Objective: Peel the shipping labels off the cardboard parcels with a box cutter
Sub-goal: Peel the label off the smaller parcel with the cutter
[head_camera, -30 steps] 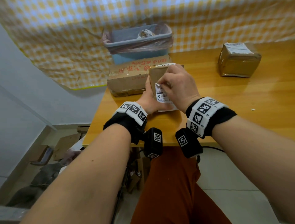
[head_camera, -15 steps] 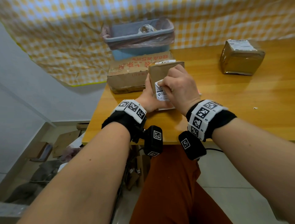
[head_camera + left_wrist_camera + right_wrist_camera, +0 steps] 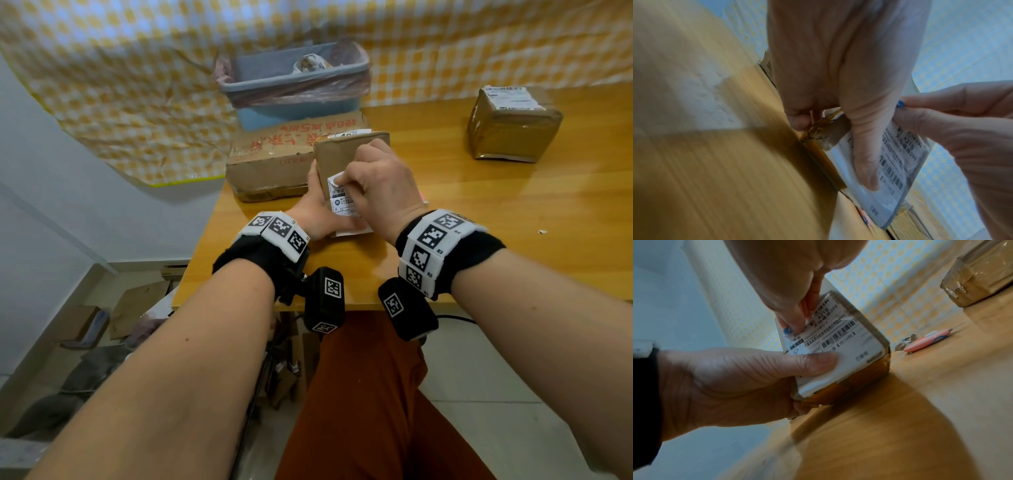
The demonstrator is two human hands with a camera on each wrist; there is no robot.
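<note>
A small brown parcel stands tilted on the wooden table. A white shipping label covers the face toward me. My left hand grips the parcel's left side, with its thumb pressed flat on the label. My right hand pinches the label's lifted upper corner between thumb and forefinger. The pink box cutter lies on the table to the right of the parcel, with no hand on it.
A large flat cardboard box lies just behind the parcel, and a blue lined bin stands behind that. A taped parcel with a label on top sits at the far right. The table's front edge is under my wrists.
Both hands keep the same hold on the parcel and the label corner. Only the view has shifted slightly.
</note>
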